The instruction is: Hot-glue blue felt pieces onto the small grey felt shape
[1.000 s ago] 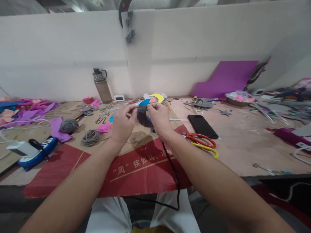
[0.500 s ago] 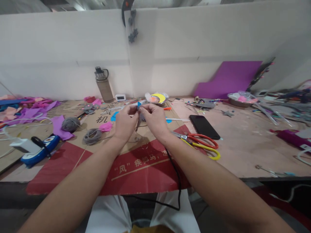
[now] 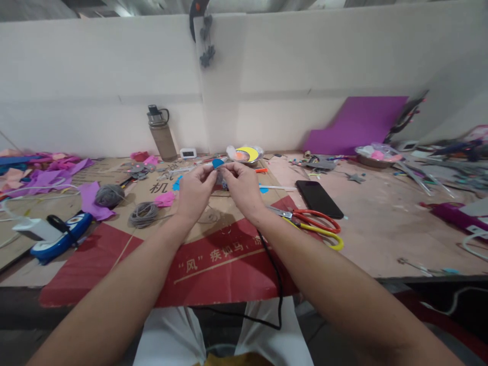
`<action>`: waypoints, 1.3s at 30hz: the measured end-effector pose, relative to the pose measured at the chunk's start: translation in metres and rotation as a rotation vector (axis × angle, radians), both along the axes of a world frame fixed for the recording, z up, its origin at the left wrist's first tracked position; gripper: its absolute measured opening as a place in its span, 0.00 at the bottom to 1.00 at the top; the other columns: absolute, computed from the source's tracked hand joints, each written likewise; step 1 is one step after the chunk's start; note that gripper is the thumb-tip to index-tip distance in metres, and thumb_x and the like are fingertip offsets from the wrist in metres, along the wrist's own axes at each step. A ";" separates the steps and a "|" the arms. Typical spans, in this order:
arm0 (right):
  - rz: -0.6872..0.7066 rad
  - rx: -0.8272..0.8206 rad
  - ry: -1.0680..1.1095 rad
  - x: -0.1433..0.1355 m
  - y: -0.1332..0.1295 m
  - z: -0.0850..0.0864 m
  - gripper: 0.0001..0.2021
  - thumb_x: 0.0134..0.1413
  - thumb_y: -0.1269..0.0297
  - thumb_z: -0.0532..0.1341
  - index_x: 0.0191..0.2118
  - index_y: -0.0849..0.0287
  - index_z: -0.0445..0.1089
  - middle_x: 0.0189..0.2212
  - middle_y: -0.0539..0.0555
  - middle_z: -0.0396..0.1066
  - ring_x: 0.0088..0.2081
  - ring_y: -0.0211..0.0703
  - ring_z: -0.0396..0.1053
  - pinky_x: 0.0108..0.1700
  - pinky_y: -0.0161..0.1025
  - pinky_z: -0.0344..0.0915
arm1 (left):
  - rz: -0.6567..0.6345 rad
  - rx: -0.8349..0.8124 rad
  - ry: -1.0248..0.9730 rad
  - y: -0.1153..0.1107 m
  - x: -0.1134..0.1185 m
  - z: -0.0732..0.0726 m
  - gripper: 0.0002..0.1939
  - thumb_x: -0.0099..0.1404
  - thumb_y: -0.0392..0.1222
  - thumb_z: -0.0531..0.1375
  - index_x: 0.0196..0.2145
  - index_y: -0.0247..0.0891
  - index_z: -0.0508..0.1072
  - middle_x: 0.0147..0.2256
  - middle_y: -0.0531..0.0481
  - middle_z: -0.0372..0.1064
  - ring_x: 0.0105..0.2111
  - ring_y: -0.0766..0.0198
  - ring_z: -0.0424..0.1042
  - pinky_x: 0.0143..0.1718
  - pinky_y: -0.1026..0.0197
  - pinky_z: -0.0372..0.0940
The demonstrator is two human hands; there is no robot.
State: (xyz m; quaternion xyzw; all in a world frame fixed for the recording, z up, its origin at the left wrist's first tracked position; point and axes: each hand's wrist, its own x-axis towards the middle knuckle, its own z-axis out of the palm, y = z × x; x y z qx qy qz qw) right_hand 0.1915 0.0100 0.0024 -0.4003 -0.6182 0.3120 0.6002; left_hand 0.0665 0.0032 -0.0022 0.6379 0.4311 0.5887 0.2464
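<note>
Both hands meet above the cardboard sheet (image 3: 114, 274), pinching a small blue piece (image 3: 217, 163) that looks like felt or paper with a rounded top edge. My left hand (image 3: 196, 193) holds it from the left with thumb and forefinger. From the other side, my right hand (image 3: 242, 188) has its fingertips closed on the same piece. Its lower part is hidden behind the fingers. Below and left of the hands lies a coil of grey yarn (image 3: 143, 215). Scissors (image 3: 316, 222) with red and yellow handles rest beside my right wrist.
A black phone (image 3: 319, 198) lies right of the hands. Behind stand a bottle (image 3: 162, 134), a small white clock (image 3: 188, 153) and a dish with a yellow crescent (image 3: 249, 154). At left are a grey yarn ball (image 3: 110, 195), a blue power strip (image 3: 63, 239) and purple scraps (image 3: 49, 180).
The blue piece has turned between my fingers, from a small pointed tip showing to a wider rounded edge. The dark strip hanging below my fingers no longer shows. Both hands stay in place.
</note>
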 end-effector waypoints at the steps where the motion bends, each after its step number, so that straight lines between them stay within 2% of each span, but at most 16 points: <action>1: -0.001 0.003 0.000 0.000 0.000 0.000 0.10 0.56 0.61 0.59 0.34 0.62 0.74 0.28 0.51 0.74 0.28 0.36 0.66 0.33 0.35 0.61 | -0.004 0.007 0.009 0.000 0.000 0.000 0.12 0.62 0.45 0.61 0.39 0.38 0.79 0.37 0.48 0.78 0.34 0.63 0.76 0.32 0.62 0.73; 5: -0.004 0.007 -0.009 0.001 0.002 0.000 0.10 0.56 0.61 0.59 0.33 0.62 0.73 0.27 0.50 0.74 0.29 0.36 0.67 0.34 0.35 0.63 | 0.042 0.031 0.081 -0.001 0.000 0.003 0.10 0.63 0.45 0.60 0.35 0.37 0.79 0.33 0.49 0.77 0.31 0.64 0.74 0.32 0.64 0.71; 9: 0.084 -0.001 0.024 -0.002 0.002 -0.002 0.07 0.56 0.64 0.58 0.36 0.61 0.72 0.30 0.50 0.73 0.31 0.36 0.68 0.37 0.35 0.65 | 0.080 0.029 0.072 0.003 -0.003 0.003 0.10 0.63 0.45 0.59 0.34 0.38 0.78 0.30 0.50 0.76 0.29 0.65 0.73 0.30 0.64 0.70; 13: 0.186 -0.024 0.009 -0.011 -0.003 -0.008 0.09 0.55 0.65 0.58 0.41 0.59 0.70 0.28 0.47 0.69 0.29 0.34 0.65 0.34 0.33 0.65 | 0.228 0.082 0.047 0.014 -0.011 0.002 0.07 0.62 0.43 0.60 0.33 0.38 0.76 0.29 0.51 0.75 0.29 0.65 0.74 0.32 0.64 0.70; 15: 0.255 -0.068 -0.041 -0.017 -0.009 -0.014 0.08 0.56 0.65 0.58 0.41 0.58 0.70 0.24 0.45 0.65 0.25 0.33 0.62 0.29 0.32 0.63 | 0.241 0.090 -0.078 0.021 -0.016 0.006 0.05 0.61 0.42 0.61 0.31 0.39 0.74 0.26 0.53 0.73 0.27 0.66 0.73 0.33 0.63 0.71; 17: 0.361 -0.127 -0.097 -0.023 -0.017 -0.019 0.07 0.57 0.64 0.57 0.39 0.58 0.70 0.22 0.43 0.62 0.21 0.31 0.60 0.25 0.30 0.61 | 0.183 0.091 -0.277 0.026 -0.022 0.013 0.06 0.61 0.42 0.61 0.29 0.39 0.71 0.23 0.56 0.68 0.25 0.67 0.72 0.33 0.62 0.73; 21: 0.646 -0.319 -0.213 -0.032 -0.036 -0.023 0.08 0.60 0.66 0.53 0.36 0.59 0.70 0.21 0.44 0.60 0.18 0.30 0.60 0.18 0.27 0.59 | 0.183 0.174 -0.609 0.037 -0.051 0.032 0.07 0.62 0.40 0.61 0.26 0.40 0.67 0.24 0.55 0.70 0.27 0.69 0.73 0.40 0.60 0.74; 23: 0.767 -0.391 -0.325 -0.030 -0.043 -0.020 0.09 0.61 0.65 0.53 0.34 0.59 0.70 0.21 0.44 0.62 0.17 0.29 0.61 0.17 0.27 0.58 | 0.237 0.135 -0.714 0.042 -0.071 0.041 0.08 0.64 0.38 0.58 0.27 0.42 0.66 0.28 0.55 0.73 0.34 0.68 0.76 0.44 0.60 0.74; 25: 0.864 -0.433 -0.474 -0.022 -0.045 -0.013 0.11 0.62 0.63 0.53 0.32 0.59 0.70 0.20 0.45 0.65 0.16 0.29 0.60 0.16 0.27 0.57 | 0.289 0.087 -0.723 0.045 -0.088 0.046 0.09 0.65 0.37 0.57 0.26 0.45 0.66 0.32 0.55 0.76 0.42 0.68 0.76 0.46 0.62 0.73; 27: 0.926 -0.438 -0.623 -0.011 -0.042 -0.006 0.13 0.61 0.62 0.54 0.29 0.60 0.70 0.21 0.46 0.69 0.16 0.29 0.59 0.18 0.28 0.58 | 0.300 0.106 -0.738 0.045 -0.093 0.047 0.09 0.65 0.37 0.57 0.26 0.44 0.66 0.30 0.55 0.74 0.39 0.68 0.77 0.45 0.60 0.74; 29: 0.879 -0.344 -0.723 0.000 -0.035 0.001 0.13 0.59 0.60 0.57 0.27 0.60 0.71 0.23 0.49 0.72 0.20 0.32 0.64 0.23 0.31 0.61 | 0.222 0.173 -0.762 0.042 -0.086 0.045 0.08 0.63 0.37 0.59 0.26 0.42 0.66 0.26 0.55 0.71 0.30 0.69 0.75 0.43 0.59 0.75; 31: 0.682 -0.193 -0.728 0.007 -0.027 0.005 0.12 0.56 0.59 0.60 0.27 0.59 0.72 0.26 0.51 0.74 0.27 0.38 0.69 0.30 0.35 0.64 | 0.177 0.212 -0.664 0.037 -0.070 0.041 0.06 0.62 0.37 0.60 0.27 0.40 0.67 0.24 0.56 0.68 0.25 0.70 0.72 0.39 0.58 0.75; 33: 0.423 -0.096 -0.573 0.007 -0.020 0.005 0.09 0.56 0.58 0.61 0.32 0.58 0.71 0.33 0.53 0.76 0.36 0.42 0.72 0.39 0.38 0.66 | 0.199 0.246 -0.502 0.029 -0.052 0.035 0.06 0.61 0.40 0.62 0.28 0.39 0.69 0.22 0.57 0.65 0.24 0.70 0.70 0.38 0.59 0.74; 35: 0.255 -0.074 -0.330 0.000 -0.017 0.002 0.09 0.55 0.59 0.61 0.38 0.58 0.68 0.41 0.56 0.74 0.44 0.44 0.71 0.47 0.42 0.66 | 0.227 0.240 -0.292 0.020 -0.036 0.029 0.06 0.62 0.43 0.61 0.29 0.39 0.71 0.24 0.56 0.67 0.26 0.69 0.71 0.37 0.62 0.73; 37: 0.228 -0.081 -0.113 -0.010 -0.017 -0.001 0.11 0.53 0.61 0.62 0.40 0.58 0.63 0.45 0.58 0.71 0.49 0.44 0.70 0.53 0.44 0.65 | 0.283 0.261 -0.077 0.010 -0.025 0.024 0.05 0.62 0.42 0.61 0.29 0.40 0.72 0.26 0.56 0.69 0.28 0.68 0.71 0.37 0.63 0.70; 39: 0.280 -0.100 0.061 -0.018 -0.018 -0.004 0.14 0.50 0.64 0.63 0.41 0.56 0.59 0.45 0.57 0.70 0.49 0.42 0.70 0.54 0.43 0.65 | 0.350 0.288 0.113 0.002 -0.019 0.021 0.04 0.62 0.41 0.61 0.31 0.41 0.74 0.27 0.55 0.70 0.30 0.67 0.71 0.39 0.64 0.69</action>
